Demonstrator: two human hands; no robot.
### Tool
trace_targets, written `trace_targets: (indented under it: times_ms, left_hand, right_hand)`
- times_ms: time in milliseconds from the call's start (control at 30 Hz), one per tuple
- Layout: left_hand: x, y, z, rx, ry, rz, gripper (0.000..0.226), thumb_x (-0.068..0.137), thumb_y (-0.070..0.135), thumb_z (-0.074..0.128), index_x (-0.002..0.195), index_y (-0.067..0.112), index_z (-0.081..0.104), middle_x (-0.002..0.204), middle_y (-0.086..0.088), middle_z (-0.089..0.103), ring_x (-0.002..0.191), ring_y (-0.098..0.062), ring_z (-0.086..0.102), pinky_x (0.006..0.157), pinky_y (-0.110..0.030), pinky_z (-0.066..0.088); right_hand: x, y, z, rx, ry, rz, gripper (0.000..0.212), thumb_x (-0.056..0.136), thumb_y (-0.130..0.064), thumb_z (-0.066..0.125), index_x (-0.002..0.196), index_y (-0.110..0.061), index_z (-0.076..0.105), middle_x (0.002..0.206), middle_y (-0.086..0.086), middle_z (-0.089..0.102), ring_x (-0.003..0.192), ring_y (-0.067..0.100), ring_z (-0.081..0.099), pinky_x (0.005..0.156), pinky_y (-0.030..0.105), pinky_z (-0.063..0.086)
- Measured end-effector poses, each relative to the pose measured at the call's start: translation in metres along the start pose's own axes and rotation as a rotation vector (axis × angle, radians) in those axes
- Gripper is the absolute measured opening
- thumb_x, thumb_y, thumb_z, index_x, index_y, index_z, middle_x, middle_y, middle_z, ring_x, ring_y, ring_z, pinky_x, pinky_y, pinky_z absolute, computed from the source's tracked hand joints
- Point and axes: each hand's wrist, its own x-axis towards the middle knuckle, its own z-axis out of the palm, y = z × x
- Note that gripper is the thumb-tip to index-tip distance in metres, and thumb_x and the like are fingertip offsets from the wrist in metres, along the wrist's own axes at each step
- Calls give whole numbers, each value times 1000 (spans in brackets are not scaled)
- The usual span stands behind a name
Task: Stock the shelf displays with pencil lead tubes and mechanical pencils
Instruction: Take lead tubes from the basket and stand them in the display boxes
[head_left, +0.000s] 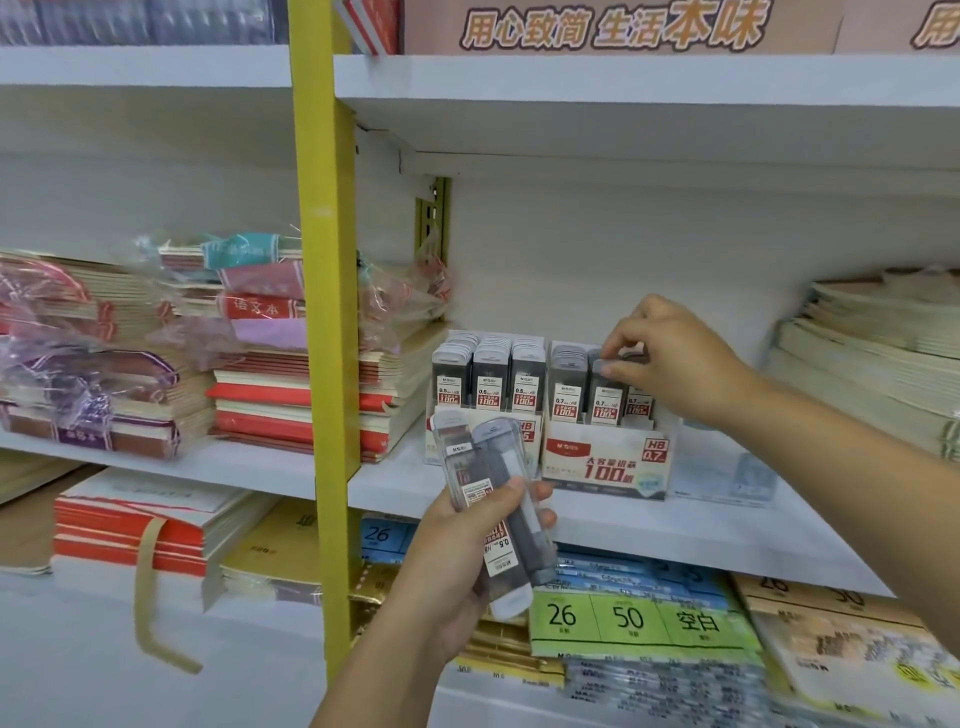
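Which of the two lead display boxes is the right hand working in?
The HB 0.7 box, the right one of the pair: the right hand pinches the top of a tube in it. The 0.5 box has no hand in it.

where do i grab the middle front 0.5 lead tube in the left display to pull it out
Probably its top cap, pinched front to back from above. The middle front 0.5 tube stands upright with its foot behind the left display's front wall and neighbours close on both sides, so only its top is free. The right hand pinches a 0.7 tube at the top.
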Motion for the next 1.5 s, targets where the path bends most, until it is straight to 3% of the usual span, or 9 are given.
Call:
trace_targets:
  times_ms: [200, 300, 400, 500, 667, 800, 933, 1267, 1500]
  left_hand:
    - [-1, -3, 4, 46, -18, 4, 31, 72, 33, 79, 99, 18, 80, 101, -11, 79, 82, -18, 76, 66, -31, 60]
    - [-4, -4, 9, 58, -21, 10, 29, 71, 31, 80, 99, 21, 80, 105, -9, 79, 84, -19, 76, 67, -33, 60]
    - [-8, -5, 15, 117, -17, 7, 24, 77, 28, 83, 100, 27, 78, 104, -8, 79, 92, -24, 76, 69, -37, 61]
    - [-14, -10, 21, 207, -33, -1, 26, 77, 32, 85, 101, 36, 76, 102, -4, 79, 93, -22, 76, 70, -37, 61]
    - [-18, -17, 18, 189, -5, -55, 35, 77, 20, 82, 111, 24, 73, 110, -11, 77, 106, -33, 72, 88, -53, 60]
    - [-20, -22, 21, 174, -38, -85, 36, 71, 26, 81, 107, 28, 76, 112, -9, 77, 105, -30, 73, 78, -42, 61]
    - [-24, -23, 17, 167, -53, -108, 25, 73, 32, 79, 97, 34, 78, 107, -8, 78, 88, -22, 76, 69, -35, 60]
    - [-30, -22, 11, 186, 57, -90, 49, 64, 32, 83, 112, 24, 76, 107, -7, 78, 104, -31, 73, 77, -41, 61]
    - [-36, -16, 12, 203, 51, -79, 56, 57, 36, 86, 110, 21, 76, 104, -9, 78, 93, -29, 75, 72, -41, 62]
  right_hand:
    - [-20, -9, 4, -275, 124, 27, 35, 94, -33, 58, 127, -24, 62, 101, -5, 46, 100, 14, 41, 79, 27, 34]
    - [-60, -32, 8, 181, 188, 90, 20, 92, -35, 55, 107, -33, 67, 88, -17, 56, 82, -2, 53, 69, 12, 42]
    - [-98, -57, 24, 647, -54, 192, 17, 85, -42, 63, 101, -48, 61, 86, -13, 67, 79, -5, 61, 67, 15, 50]
    - [-114, -62, 39, 817, -113, 289, 25, 85, -36, 70, 108, -42, 61, 87, -4, 70, 81, 7, 67, 77, 31, 55]
    - [-128, -46, 42, 1022, -142, 353, 18, 92, -22, 64, 108, -28, 66, 82, -5, 75, 64, 8, 64, 68, 25, 54]
    - [-129, -37, 41, 1019, -180, 353, 21, 90, -27, 66, 111, -28, 63, 87, -7, 75, 77, 7, 69, 76, 26, 51]
    - [-127, -37, 33, 1094, -163, 309, 20, 95, -18, 60, 112, -27, 61, 75, 3, 70, 57, 13, 58, 50, 20, 45]
    - [-132, -36, 26, 1101, -160, 297, 23, 101, -30, 46, 119, -39, 57, 101, -6, 75, 95, 11, 69, 84, 31, 54]
    - [-133, -35, 16, 1098, -73, 311, 19, 94, -18, 61, 111, -21, 68, 96, 1, 75, 85, 18, 71, 69, 23, 57]
